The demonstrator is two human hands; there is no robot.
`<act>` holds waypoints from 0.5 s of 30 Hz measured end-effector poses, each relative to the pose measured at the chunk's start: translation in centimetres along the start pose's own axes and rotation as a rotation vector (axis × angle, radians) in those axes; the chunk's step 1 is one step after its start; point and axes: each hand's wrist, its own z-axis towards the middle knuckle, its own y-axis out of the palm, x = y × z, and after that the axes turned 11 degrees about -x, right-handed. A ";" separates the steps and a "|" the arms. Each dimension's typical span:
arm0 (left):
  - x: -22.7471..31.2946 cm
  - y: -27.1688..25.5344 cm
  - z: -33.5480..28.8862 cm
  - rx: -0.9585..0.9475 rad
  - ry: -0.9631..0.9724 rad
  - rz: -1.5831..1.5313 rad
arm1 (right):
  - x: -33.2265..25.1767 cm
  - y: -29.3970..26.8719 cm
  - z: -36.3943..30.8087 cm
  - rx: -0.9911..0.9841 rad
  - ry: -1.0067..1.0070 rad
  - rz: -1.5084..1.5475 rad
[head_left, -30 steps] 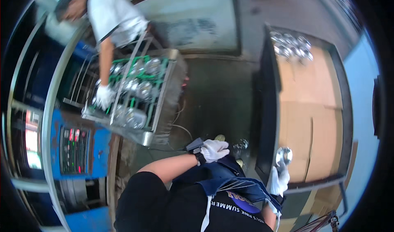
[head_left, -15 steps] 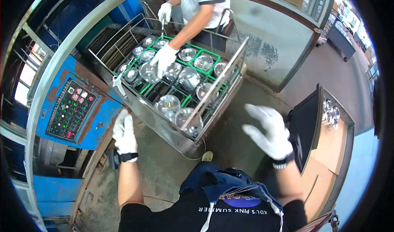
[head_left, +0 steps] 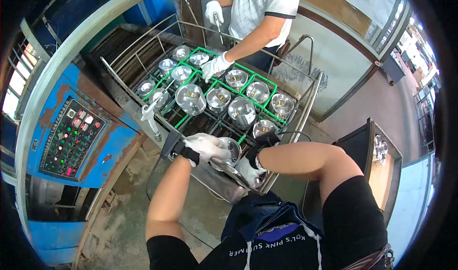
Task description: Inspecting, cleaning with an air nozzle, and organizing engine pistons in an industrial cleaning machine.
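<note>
My left hand (head_left: 206,148), in a white glove, is closed at the rack's near side, its fingers against a shiny metal cylinder (head_left: 233,148). Close by, my gloved right hand (head_left: 246,169) reaches down inside the near corner, beside another metal cylinder (head_left: 258,180). The rack's rail and my wrist hide part of its fingers, so its grip is unclear. More shiny hollow cylinders stand in the wire rack (head_left: 200,127), which has green-covered dividers. Across it, a co-worker's gloved hand (head_left: 215,67) is over the cylinders; their other hand (head_left: 214,13) holds a thin metal tool (head_left: 219,29).
A white-handled spray gun (head_left: 150,122) hangs at the rack's left edge. On the left stands a blue machine with a button panel (head_left: 71,138). At right, a dark-sided cart (head_left: 396,174) lined with cardboard carries several metal cylinders (head_left: 379,149). A cable (head_left: 152,174) trails near my left arm.
Both my hands have come in from either side of the rack to its near corner. My view has shifted closer to the rack. The co-worker's lower hand has drawn back from the front cylinders.
</note>
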 end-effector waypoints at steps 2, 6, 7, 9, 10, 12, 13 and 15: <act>-0.6 -0.3 1.3 -0.149 0.045 0.009 | -0.3 -0.7 -1.5 0.005 0.024 -0.015; 3.1 -1.5 2.1 -0.398 0.025 0.534 | -0.2 -0.7 -4.6 0.030 0.102 0.012; 3.7 -1.4 1.9 -0.395 0.112 0.558 | -0.2 -0.6 -5.6 0.044 0.120 0.024; 6.0 -1.7 2.2 -0.591 0.125 0.757 | -0.2 -0.1 -7.1 0.088 0.160 0.052; 3.0 0.4 5.3 -0.484 0.294 0.891 | -0.1 0.3 -6.9 0.106 0.202 0.064; 2.3 0.7 7.3 -0.639 0.113 0.756 | 2.0 2.0 -5.4 0.216 0.294 0.160; 2.9 0.1 6.4 -0.578 0.154 0.755 | 3.0 3.0 -4.7 0.293 0.344 0.222; 0.5 1.0 8.5 -0.532 0.198 0.490 | 5.8 5.0 -3.0 0.568 0.471 0.479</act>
